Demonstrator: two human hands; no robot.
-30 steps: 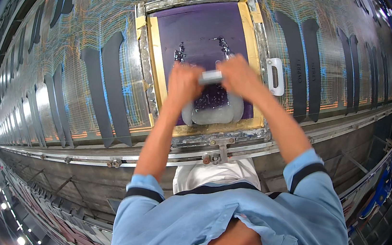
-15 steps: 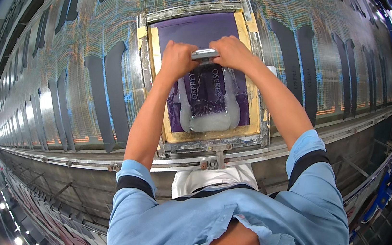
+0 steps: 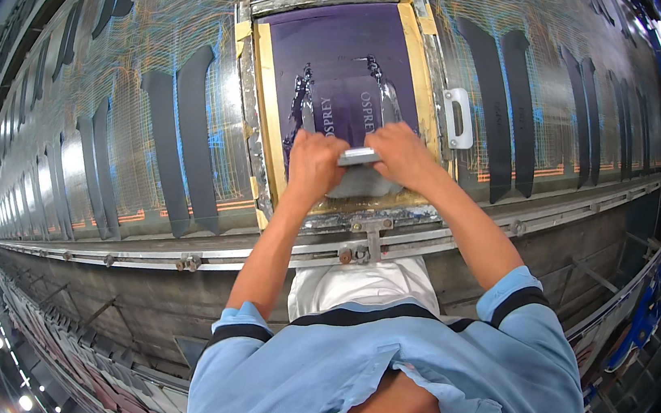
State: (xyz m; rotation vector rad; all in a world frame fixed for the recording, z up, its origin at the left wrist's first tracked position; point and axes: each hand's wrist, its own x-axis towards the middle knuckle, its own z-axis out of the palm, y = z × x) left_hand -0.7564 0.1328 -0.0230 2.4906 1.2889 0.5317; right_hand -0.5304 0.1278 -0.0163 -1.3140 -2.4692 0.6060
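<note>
1. Head view, fingers: the left hand [image 3: 318, 156] and the right hand [image 3: 401, 156] are both curled closed around opposite ends of a short silver-coloured metal bar handle [image 3: 359, 157], with no slack showing. The handle sits low inside a rectangular, weathered metal frame [image 3: 333, 2], over its glossy purple mesh panel [image 3: 325, 39].

2. Head view, risks: uneven pressure between the two hands could tilt the handle and leave a patchy film on the mesh panel. Pulling too far toward the body could push the translucent grey, wet-looking paste [image 3: 361, 185] onto the yellow tape border [image 3: 267, 101]. A knock from a forearm could shift the frame against the dark grey, long flat strips [image 3: 164, 147] on the patterned worktop [image 3: 229, 162]. Whatever edge lies beneath the handle is hidden by the hands, so its contact is hard to judge.

3. Head view, containers: the frame works as a shallow tray. Inside it are the paste, pooled near the person, and dark, shiny streaks [image 3: 374, 66] farther up, beside two lines of pale lettering. A white plastic loop grip [image 3: 462, 141] stands at its right side.
</note>
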